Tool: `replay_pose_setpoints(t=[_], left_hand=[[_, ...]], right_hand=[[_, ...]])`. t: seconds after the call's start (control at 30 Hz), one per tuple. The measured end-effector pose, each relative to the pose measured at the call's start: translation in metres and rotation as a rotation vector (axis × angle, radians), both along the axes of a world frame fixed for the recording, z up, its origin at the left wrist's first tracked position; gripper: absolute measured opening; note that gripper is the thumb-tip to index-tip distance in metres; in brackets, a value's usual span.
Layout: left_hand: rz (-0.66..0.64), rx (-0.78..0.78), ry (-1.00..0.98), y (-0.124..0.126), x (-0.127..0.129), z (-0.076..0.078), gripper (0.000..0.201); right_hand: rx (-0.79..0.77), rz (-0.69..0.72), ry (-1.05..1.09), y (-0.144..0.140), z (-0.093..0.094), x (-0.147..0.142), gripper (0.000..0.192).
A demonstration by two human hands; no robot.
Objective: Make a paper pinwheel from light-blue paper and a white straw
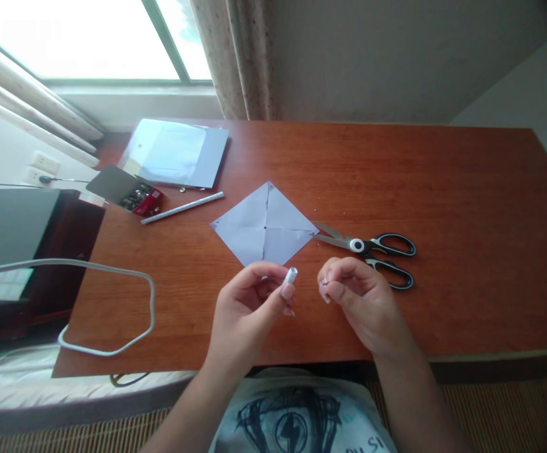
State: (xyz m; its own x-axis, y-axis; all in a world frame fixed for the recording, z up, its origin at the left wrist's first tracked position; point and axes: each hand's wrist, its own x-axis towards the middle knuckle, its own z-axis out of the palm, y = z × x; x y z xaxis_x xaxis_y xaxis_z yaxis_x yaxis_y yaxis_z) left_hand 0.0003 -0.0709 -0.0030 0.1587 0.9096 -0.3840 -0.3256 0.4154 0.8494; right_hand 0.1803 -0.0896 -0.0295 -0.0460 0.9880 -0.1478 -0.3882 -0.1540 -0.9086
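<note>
My left hand [254,302] pinches a short piece of white paper tube [291,275] between thumb and fingers, its round end tilted up. Close by on the right, my right hand [361,296] has thumb and fingertips closed on a tiny silvery thumbtack [325,282], mostly covered by the fingers. Just beyond my hands lies a square sheet of white paper [248,223], turned like a diamond, with slits running in from its corners and a dark hole in the middle. Scissors [356,245] with black and white handles lie partly spread, blade tips by the paper's right corner.
A longer paper tube [183,207] lies left of the sheet, beside an opened red box [148,200] of metal tacks. Behind them is a plastic-covered stack of paper [214,157]. A white cable [152,302] loops over the wooden table's left [183,340]. Small bits lie near the scissors.
</note>
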Motion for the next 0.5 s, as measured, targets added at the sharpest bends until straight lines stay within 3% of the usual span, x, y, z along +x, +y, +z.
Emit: replay_pose_setpoints(t=[0.13, 0.37, 0.5], left_hand=[[0.034, 0.088, 0.126, 0.002, -0.010, -0.001, 0.013], [0.015, -0.060, -0.005, 0.006, -0.013, -0.007, 0.019], [-0.019, -0.047, -0.024, 0.002, -0.008, -0.008, 0.020]], right_hand=[[0.009, -0.029, -0.089, 0.004, 0.000, -0.009, 0.009], [0.009, -0.039, -0.154, 0.008, 0.004, -0.020, 0.009], [0.053, -0.052, -0.156, 0.007, 0.005, -0.022, 0.007]])
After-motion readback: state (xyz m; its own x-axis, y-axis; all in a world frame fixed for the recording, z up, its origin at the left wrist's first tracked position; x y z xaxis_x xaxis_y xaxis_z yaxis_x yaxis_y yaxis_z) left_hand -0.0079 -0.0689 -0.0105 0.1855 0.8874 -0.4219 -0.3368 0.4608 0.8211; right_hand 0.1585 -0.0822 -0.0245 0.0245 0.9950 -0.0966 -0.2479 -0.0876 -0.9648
